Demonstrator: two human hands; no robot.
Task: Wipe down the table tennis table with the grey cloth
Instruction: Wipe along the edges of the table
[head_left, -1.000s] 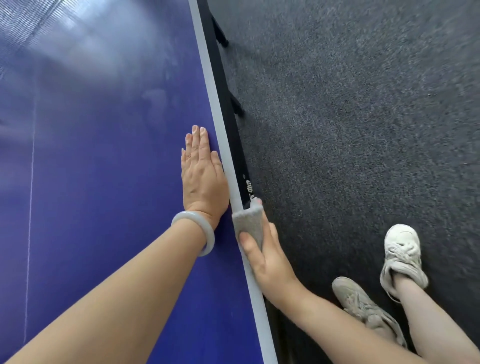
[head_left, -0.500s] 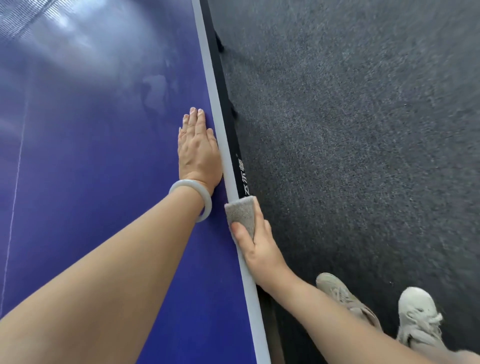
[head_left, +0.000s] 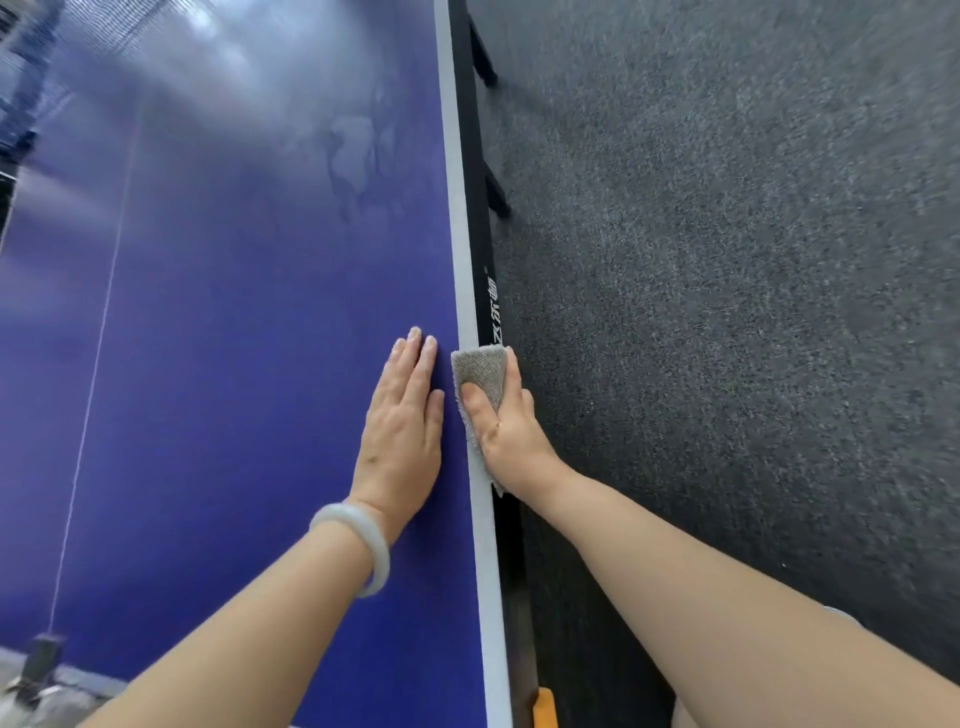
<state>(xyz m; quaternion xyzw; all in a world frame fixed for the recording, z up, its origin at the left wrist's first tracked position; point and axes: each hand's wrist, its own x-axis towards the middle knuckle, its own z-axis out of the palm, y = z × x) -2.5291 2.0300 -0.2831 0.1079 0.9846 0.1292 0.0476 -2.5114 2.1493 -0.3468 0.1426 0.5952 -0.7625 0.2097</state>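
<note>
Head view: the right hand (head_left: 511, 431) pinches the folded grey cloth (head_left: 480, 371) over the white edge (head_left: 462, 260) of the counter (head_left: 234, 364), thumb on top, fingers down the side. The left hand (head_left: 402, 431) lies flat, holding nothing, just beside it. Best done with firm, even pressure, sliding along the edge.

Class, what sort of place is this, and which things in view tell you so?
Probably an indoor sports or games room: a blue table tennis table with a white edge line, its net at top left, and dark grey carpet beside it.
</note>
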